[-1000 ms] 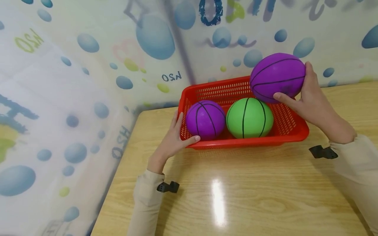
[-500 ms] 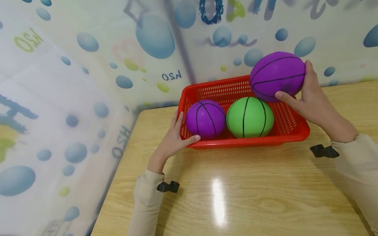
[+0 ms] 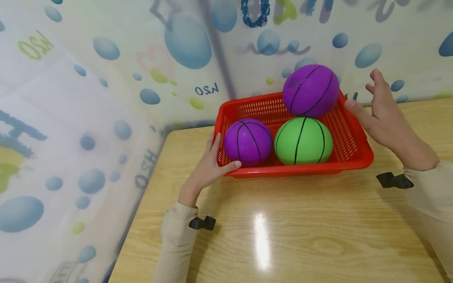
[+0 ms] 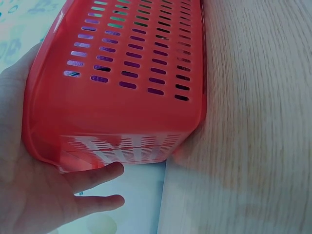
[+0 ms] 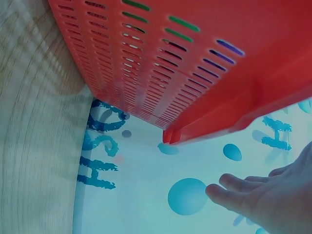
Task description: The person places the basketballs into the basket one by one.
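A red plastic basket (image 3: 279, 171) with slotted sides stands on the table. Inside, a purple ball (image 3: 248, 142) with black basketball lines sits at the left, and a green ball (image 3: 303, 140) with the same lines lies to its right. A second purple ball (image 3: 311, 90) sits higher at the back right, overlapping the rear rim and the green ball's top in the head view. My left hand (image 3: 209, 165) holds the basket's left end, thumb over the front rim, fingers along the outside. Just right of the basket, my right hand (image 3: 383, 114) is raised with spread fingers, holding nothing.
The light wood table (image 3: 318, 232) extends in front of the basket and to both sides. A patterned wall (image 3: 141, 51) with blue drops and lettering rises directly behind the basket and at the left.
My right hand has let go of the upper purple ball and drawn back to the right. That ball has rolled slightly left. My left hand stays on the basket.
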A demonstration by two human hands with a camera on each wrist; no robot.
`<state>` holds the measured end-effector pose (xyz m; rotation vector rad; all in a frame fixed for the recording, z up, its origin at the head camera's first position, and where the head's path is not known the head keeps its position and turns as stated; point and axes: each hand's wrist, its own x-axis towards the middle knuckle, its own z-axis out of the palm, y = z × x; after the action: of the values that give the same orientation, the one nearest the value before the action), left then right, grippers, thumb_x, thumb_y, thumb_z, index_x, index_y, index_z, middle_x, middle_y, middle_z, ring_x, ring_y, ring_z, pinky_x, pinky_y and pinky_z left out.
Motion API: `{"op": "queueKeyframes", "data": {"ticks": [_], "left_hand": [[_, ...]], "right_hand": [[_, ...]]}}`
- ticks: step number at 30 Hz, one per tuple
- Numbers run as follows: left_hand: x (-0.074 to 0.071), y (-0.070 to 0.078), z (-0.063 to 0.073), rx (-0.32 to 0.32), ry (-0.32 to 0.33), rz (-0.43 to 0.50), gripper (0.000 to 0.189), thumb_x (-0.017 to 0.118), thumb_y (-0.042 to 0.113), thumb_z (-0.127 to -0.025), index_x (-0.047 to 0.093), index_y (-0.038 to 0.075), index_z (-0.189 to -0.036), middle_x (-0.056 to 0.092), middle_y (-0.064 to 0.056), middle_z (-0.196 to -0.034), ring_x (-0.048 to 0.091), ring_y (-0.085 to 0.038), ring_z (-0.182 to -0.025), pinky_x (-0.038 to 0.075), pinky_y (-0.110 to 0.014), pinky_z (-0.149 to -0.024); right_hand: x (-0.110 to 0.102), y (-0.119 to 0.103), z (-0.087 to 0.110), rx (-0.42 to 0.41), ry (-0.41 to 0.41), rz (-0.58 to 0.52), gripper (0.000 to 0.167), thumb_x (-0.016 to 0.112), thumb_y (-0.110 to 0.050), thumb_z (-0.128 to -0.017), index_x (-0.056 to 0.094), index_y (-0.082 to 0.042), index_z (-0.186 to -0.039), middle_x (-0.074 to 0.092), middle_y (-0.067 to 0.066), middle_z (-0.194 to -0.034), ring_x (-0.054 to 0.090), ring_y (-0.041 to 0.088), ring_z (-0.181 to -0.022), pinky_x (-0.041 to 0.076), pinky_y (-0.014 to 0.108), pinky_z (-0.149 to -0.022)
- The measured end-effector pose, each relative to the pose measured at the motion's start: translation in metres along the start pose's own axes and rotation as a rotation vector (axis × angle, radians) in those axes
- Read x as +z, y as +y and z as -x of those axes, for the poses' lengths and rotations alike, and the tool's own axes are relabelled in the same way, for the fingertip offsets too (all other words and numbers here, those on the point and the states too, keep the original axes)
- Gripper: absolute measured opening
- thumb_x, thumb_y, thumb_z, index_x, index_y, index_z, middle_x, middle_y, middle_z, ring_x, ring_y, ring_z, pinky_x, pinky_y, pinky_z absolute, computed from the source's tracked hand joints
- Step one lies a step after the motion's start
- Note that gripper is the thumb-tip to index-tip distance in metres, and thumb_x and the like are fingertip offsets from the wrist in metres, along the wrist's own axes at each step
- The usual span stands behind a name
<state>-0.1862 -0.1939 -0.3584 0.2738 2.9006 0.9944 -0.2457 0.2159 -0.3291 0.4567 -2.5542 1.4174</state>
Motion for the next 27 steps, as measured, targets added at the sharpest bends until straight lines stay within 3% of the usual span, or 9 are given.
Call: {"op": "queueKeyframes", "data": {"ticks": [17, 27], "left_hand": [[0.001, 0.002, 0.001, 0.012, 0.0, 0.008, 0.105, 0.06, 0.064, -0.076, 0.003, 0.019, -0.151, -0.015, 0.013, -0.152, 0.01, -0.025, -0.139, 0.028, -0.053, -0.102], [-0.001, -0.002, 0.001, 0.054, 0.005, 0.014, 0.092, 0.044, 0.066, -0.086, 0.001, 0.017, -0.151, -0.012, 0.005, -0.154, 0.004, -0.022, -0.14, 0.022, -0.05, -0.106]], "right_hand": [[-0.004, 0.003, 0.001, -0.021, -0.024, 0.088, 0.073, 0.042, -0.034, -0.098, -0.003, -0.009, -0.15, 0.001, 0.018, -0.153, 0.007, 0.041, -0.137, 0.004, 0.062, -0.104], [-0.012, 0.006, 0.002, -0.02, 0.011, 0.11, 0.07, 0.041, -0.035, -0.099, 0.002, -0.007, -0.15, 0.005, 0.023, -0.152, 0.008, 0.044, -0.135, 0.003, 0.061, -0.104]]}}
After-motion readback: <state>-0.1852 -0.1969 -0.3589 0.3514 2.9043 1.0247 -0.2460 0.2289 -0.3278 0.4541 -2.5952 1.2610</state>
